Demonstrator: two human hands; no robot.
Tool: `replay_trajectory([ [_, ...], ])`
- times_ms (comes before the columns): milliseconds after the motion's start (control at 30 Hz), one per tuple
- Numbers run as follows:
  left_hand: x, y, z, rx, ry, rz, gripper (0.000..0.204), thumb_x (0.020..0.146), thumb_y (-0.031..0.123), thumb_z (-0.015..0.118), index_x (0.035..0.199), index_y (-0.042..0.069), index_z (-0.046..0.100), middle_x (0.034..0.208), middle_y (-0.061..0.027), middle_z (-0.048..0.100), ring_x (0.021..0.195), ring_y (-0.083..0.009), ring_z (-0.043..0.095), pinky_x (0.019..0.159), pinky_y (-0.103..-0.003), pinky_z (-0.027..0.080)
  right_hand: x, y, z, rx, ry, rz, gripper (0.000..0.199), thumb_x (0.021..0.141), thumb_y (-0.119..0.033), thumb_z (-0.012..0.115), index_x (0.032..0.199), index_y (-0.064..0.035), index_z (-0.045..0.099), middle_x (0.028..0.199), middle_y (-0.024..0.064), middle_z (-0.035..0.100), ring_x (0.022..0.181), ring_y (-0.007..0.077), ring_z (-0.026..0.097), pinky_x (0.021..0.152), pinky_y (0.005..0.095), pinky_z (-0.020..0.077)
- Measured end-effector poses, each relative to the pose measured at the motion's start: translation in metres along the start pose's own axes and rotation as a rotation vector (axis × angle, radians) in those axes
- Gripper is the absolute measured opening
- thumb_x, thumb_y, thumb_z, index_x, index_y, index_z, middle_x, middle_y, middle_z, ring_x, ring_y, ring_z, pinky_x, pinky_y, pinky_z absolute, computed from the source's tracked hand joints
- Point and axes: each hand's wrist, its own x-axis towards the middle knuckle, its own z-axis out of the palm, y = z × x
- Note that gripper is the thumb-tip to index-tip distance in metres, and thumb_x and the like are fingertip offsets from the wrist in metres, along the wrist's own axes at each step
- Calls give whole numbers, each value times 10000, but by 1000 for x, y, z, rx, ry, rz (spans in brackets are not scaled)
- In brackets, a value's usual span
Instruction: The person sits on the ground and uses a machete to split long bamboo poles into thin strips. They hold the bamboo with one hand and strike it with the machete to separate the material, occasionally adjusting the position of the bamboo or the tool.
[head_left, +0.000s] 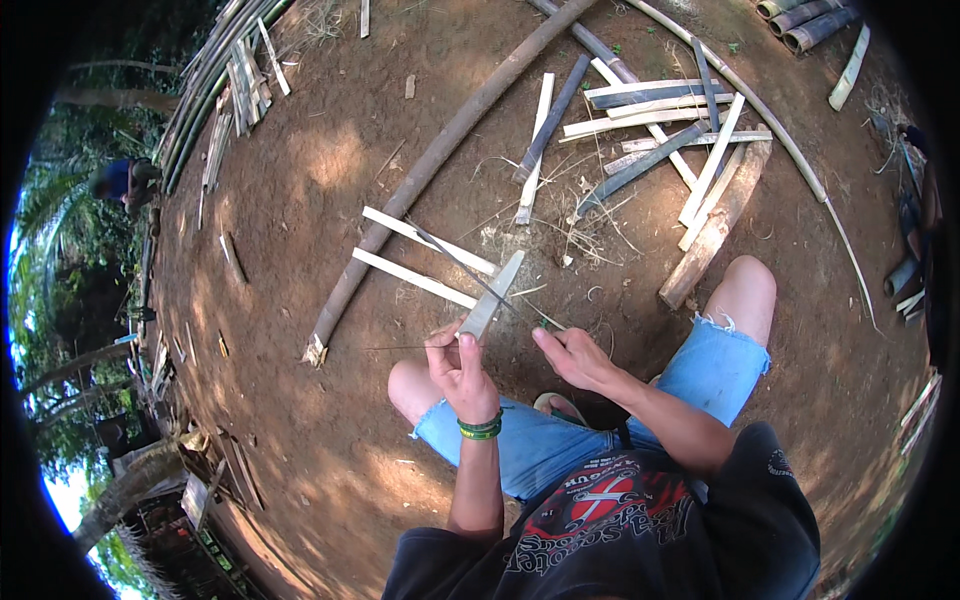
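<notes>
Bare dirt ground [330,170] surrounds us; our left hand [458,365] grips a knife [490,297], right hand [572,355] pinches a thin bamboo strip [470,268], mid-splitting.

Place: an open-air bamboo-working yard, not a room.
Ground: bare brown earth [330,170].
Landmark: a long bamboo pole [440,160] lying across the dirt.
Right of the pole: split bamboo slats [660,120] strewn in a heap.
Left of the pole: stacked strips [235,90], with green trees [70,230] beyond.
</notes>
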Motion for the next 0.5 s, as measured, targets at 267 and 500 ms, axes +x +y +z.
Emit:
replay_trajectory([
  [267,4,-14,-20,76,-41,30,150,1041,133,514,1169,62,481,1251,-136,541,1168,-244,580,1003,-478,533,20,20,0,-49,-21,106,729,990,-555,485,671,89,607,584,260,558,607,353,633,636,485,483],
  [500,3,-13,-19,36,-28,12,141,1051,117,481,1176,53,467,1253,-147,540,1181,-253,577,1014,-490,529,10,3,5,-96,-42,-93,737,980,-575,484,715,98,630,608,281,566,625,389,631,678,495,487],
])
